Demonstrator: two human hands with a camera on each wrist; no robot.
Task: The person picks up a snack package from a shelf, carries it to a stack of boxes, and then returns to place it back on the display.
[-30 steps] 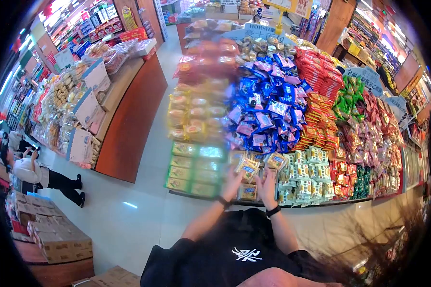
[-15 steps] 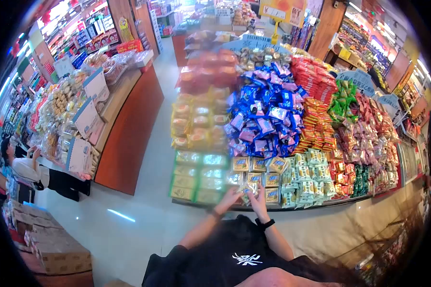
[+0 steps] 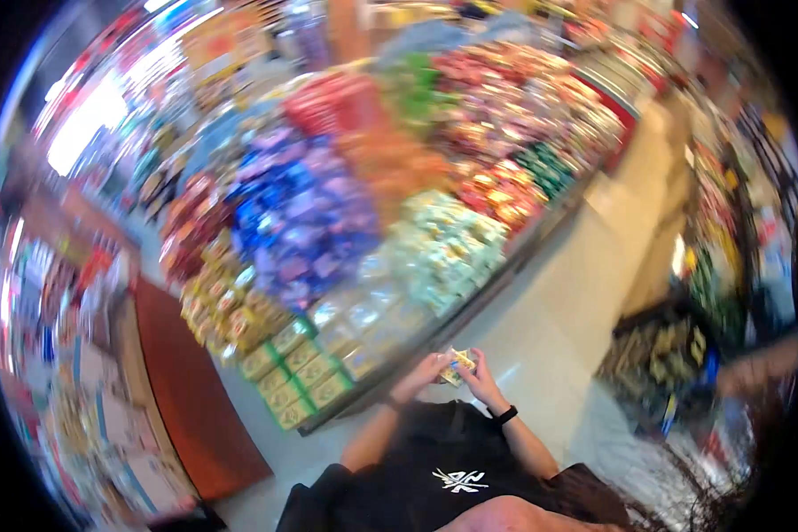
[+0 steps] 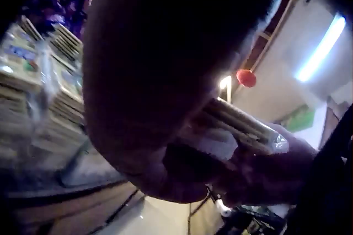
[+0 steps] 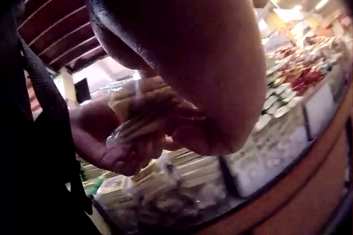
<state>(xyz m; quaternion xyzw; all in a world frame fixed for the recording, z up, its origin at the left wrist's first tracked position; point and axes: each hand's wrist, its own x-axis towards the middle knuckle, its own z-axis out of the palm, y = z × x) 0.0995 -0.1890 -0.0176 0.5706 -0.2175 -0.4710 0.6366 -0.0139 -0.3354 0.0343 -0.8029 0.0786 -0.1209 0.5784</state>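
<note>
While the blue print on the wrapped packet [image 3: 457,366] is blurring past reading, the left hand [image 3: 419,376] and right hand [image 3: 481,380] are pinching it, fingers curled and nearly closed, between the black shirt [image 3: 399,452] and the display surface [image 3: 470,310]. Both wrist views are revealing its stacked layers; only the left is catching a red ball [image 4: 246,78] overhead.

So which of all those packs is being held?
The clear-wrapped pack gripped between the left hand and right hand; the other packs lie in piles, untouched.
</note>
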